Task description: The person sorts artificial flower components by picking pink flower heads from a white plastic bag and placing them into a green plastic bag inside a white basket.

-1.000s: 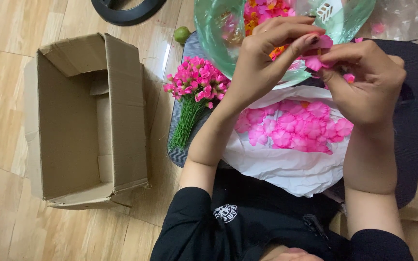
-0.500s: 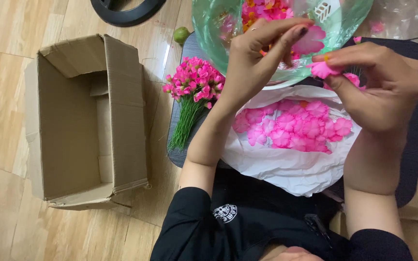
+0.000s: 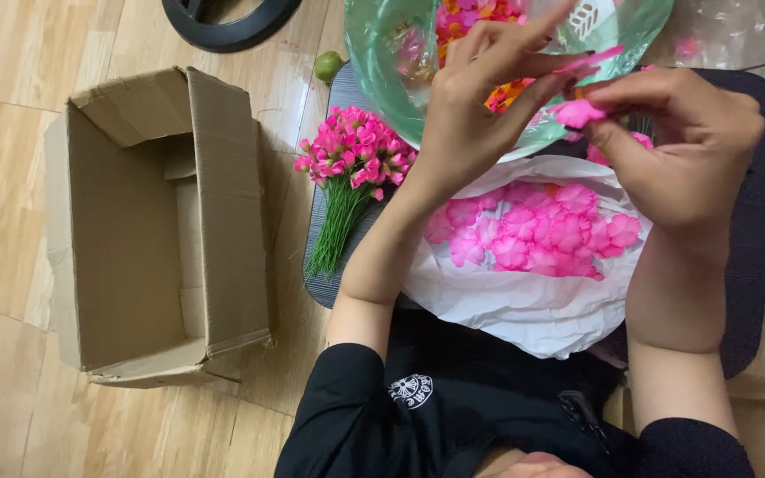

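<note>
Nearest to the person, a white plastic bag (image 3: 524, 310) lies open on the dark mat (image 3: 754, 221), with loose pink petals (image 3: 537, 230) heaped inside. Above it the right hand (image 3: 683, 150) pinches a pink fabric flower (image 3: 577, 112) between its fingertips. The left hand (image 3: 480, 97) closes thumb and fingers on a thin pink stem (image 3: 597, 60) (it touches the flower). Farther is a green plastic bag (image 3: 391, 53). At the left lie a bunch of finished pink flowers (image 3: 351, 150) and an open cardboard box (image 3: 152, 230).

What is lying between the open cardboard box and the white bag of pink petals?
In the head view, a bunch of pink flowers on green stems lies between the cardboard box and the white bag, at the dark mat's edge.
</note>
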